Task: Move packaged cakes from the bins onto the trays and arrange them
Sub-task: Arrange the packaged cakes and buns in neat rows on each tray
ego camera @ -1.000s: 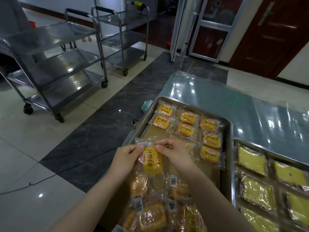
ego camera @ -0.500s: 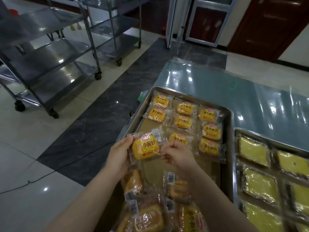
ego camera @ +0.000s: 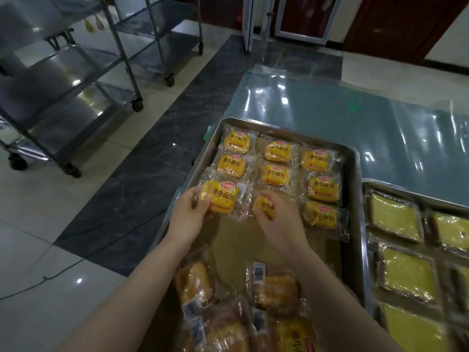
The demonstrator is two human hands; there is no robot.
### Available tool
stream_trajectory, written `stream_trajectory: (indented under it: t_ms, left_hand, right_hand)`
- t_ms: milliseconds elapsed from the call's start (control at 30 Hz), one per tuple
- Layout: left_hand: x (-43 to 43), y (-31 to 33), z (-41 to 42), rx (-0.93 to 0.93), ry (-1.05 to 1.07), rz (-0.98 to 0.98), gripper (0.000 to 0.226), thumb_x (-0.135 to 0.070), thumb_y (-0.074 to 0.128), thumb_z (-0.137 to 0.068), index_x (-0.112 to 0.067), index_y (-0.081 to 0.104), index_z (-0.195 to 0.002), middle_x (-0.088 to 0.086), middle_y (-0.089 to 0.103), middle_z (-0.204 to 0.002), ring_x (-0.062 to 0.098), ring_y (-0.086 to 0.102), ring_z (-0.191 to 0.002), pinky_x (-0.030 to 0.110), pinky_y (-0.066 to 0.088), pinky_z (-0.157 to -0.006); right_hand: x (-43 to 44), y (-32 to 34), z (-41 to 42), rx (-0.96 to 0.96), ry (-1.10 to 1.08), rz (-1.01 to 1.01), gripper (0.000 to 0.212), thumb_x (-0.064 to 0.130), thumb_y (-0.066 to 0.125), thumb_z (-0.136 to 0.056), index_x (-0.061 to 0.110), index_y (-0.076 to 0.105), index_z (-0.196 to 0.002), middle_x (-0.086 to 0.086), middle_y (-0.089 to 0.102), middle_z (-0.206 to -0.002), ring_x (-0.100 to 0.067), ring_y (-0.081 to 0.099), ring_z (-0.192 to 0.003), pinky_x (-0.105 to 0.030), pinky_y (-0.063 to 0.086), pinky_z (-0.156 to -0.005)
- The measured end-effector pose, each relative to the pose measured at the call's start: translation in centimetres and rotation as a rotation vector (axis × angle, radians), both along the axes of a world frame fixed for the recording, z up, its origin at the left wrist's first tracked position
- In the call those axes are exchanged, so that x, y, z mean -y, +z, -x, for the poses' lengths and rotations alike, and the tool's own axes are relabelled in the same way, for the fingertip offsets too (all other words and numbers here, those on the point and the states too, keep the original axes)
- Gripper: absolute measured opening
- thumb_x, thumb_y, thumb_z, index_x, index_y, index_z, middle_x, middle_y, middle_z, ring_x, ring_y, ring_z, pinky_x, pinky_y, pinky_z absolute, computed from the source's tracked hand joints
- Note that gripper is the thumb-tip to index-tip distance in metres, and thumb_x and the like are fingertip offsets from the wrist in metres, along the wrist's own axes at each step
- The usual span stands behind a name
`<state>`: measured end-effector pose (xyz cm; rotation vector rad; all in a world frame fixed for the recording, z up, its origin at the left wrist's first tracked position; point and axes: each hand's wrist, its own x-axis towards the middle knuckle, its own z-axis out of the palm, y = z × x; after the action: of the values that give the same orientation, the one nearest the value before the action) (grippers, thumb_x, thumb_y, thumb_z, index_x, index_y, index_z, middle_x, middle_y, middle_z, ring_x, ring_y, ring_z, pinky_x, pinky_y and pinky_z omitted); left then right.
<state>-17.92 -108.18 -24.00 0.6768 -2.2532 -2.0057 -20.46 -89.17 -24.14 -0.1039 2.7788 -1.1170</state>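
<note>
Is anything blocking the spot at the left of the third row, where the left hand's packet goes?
Nothing visible. The left hand holds the packet right at that spot, at the left edge of the tray. The right hand holds the neighbouring packet, beside it, not in the path.

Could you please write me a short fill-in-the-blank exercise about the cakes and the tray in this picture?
1. The left hand holds a yellow, clear-wrapped small cake with its printed label facing ___.
2. The right hand curls its fingers over a second wrapped cake in the ___ column of the rectangular steel tray.
3. The tray's right-hand column of cakes counts ___ packs.
Missing words: up; middle; three.
</note>
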Motion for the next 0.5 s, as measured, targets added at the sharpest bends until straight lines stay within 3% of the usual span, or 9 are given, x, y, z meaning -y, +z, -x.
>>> stream_trajectory:
  t_ms: [33, 67, 133, 267, 367, 433, 500]
  left_hand:
    - [0.0, -0.2, 0.4, 0.011, -0.03, 0.06, 0.015, -0.024, 0.052, -0.095, -0.037, 0.054, -0.1, -0.011, 0.066, -0.1, 0.004, 0.065, -0.089, 0.018, 0.052, -0.069]
    - [0.0, -0.4, 0.8, 0.027, -0.054, 0.104, 0.016, -0.023, 0.051, -0.096, -0.037, 0.052, -0.101, -0.011, 0.064, -0.102, 0.004, 0.063, -0.09, 0.019, 0.052, -0.071]
    - [-0.1, -0.8, 1.5, 0.051, -0.088, 0.148, 0.02, -0.02, 0.05, -0.096, -0.04, 0.049, -0.098, -0.01, 0.063, -0.104, 0.004, 0.061, -0.091, 0.024, 0.052, -0.077]
    - [-0.1, -1.7, 1.9, 0.08, -0.046, 0.144, 0.026, -0.016, 0.053, -0.094, -0.035, 0.048, -0.111, -0.005, 0.062, -0.117, 0.003, 0.059, -0.094, 0.03, 0.052, -0.086]
    - [0.0, -2.0, 1.7, 0.128, -0.09, 0.174, 0.061, -0.017, 0.059, -0.091, -0.024, 0.031, -0.144, -0.001, 0.052, -0.136, 0.012, 0.054, -0.116, 0.04, 0.043, -0.102]
    - [0.2, -1.7, 1.2, 0.128, -0.158, 0.189, 0.079, -0.019, 0.063, -0.089, -0.027, 0.013, -0.15, -0.004, 0.045, -0.142, 0.015, 0.045, -0.126, 0.034, 0.036, -0.105]
    - [0.3, -1.0, 0.4, 0.078, -0.236, 0.231, 0.083, -0.018, 0.066, -0.086, -0.03, 0.014, -0.15, -0.012, 0.043, -0.14, 0.008, 0.041, -0.126, 0.029, 0.033, -0.102]
  right_hand:
    - [-0.5, -0.3, 0.2, -0.016, 0.101, -0.181, 0.053, 0.039, 0.058, -0.091, 0.04, 0.036, -0.139, 0.013, 0.036, -0.148, -0.018, 0.027, -0.141, -0.043, 0.027, -0.113]
    - [-0.9, -0.7, 0.3, 0.002, 0.201, -0.312, 0.065, 0.043, 0.055, -0.091, 0.039, 0.022, -0.147, 0.011, 0.016, -0.158, -0.021, 0.007, -0.147, -0.045, 0.009, -0.115]
    - [-1.1, -1.7, 0.1, 0.029, 0.33, -0.462, 0.079, 0.051, 0.049, -0.092, 0.034, 0.001, -0.152, 0.006, -0.01, -0.16, -0.025, -0.017, -0.145, -0.043, -0.009, -0.109]
    - [-1.2, -3.4, -0.8, -0.051, 0.348, -0.554, 0.085, 0.059, 0.04, -0.093, 0.028, -0.015, -0.15, -0.001, -0.03, -0.154, -0.028, -0.033, -0.137, -0.044, -0.017, -0.108]
    - [-0.7, -3.8, -0.5, -0.038, 0.313, -0.568, 0.088, 0.06, 0.037, -0.093, 0.026, -0.024, -0.147, -0.004, -0.041, -0.148, -0.03, -0.039, -0.133, -0.047, -0.018, -0.111]
    - [-0.3, -3.8, -0.2, -0.023, 0.292, -0.574, 0.09, 0.061, 0.036, -0.093, 0.025, -0.027, -0.146, -0.004, -0.043, -0.146, -0.032, -0.038, -0.135, -0.048, -0.016, -0.112]
    - [0.2, -3.6, 0.0, -0.013, 0.274, -0.593, 0.09, 0.061, 0.036, -0.093, 0.024, -0.026, -0.147, -0.005, -0.042, -0.147, -0.035, -0.034, -0.137, -0.05, -0.016, -0.112]
